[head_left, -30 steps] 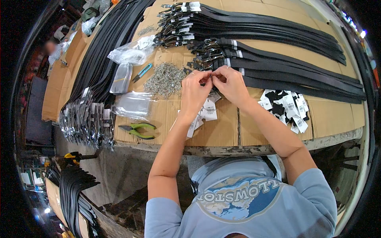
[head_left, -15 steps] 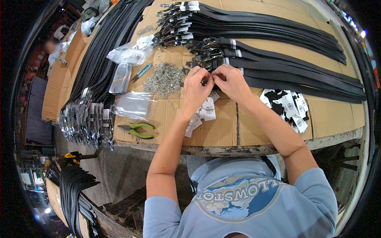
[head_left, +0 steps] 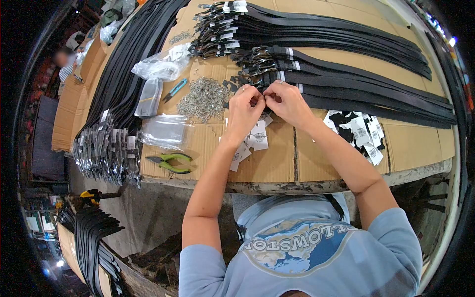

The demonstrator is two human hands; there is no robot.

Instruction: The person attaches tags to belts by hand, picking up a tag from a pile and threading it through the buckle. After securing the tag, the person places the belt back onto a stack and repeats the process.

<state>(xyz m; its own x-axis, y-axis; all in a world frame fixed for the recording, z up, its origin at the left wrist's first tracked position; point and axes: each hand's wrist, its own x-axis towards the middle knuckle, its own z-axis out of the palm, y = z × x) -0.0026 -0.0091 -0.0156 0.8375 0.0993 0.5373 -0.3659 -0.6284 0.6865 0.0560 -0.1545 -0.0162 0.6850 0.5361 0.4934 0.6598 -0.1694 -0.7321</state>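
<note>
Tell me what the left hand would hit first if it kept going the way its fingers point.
Probably the right hand: the left hand points its fingertips at it and they almost touch. Beyond lie the black belts, though depth is unclear.

Bare cardboard (head_left: 277, 163) near my wrists; belts (head_left: 376, 94) ahead, clips (head_left: 204, 99) left, tags (head_left: 361, 133) right.

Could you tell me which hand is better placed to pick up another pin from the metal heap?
Left, probably: the heap lies just beside it, while the right hand sits farther away.
</note>
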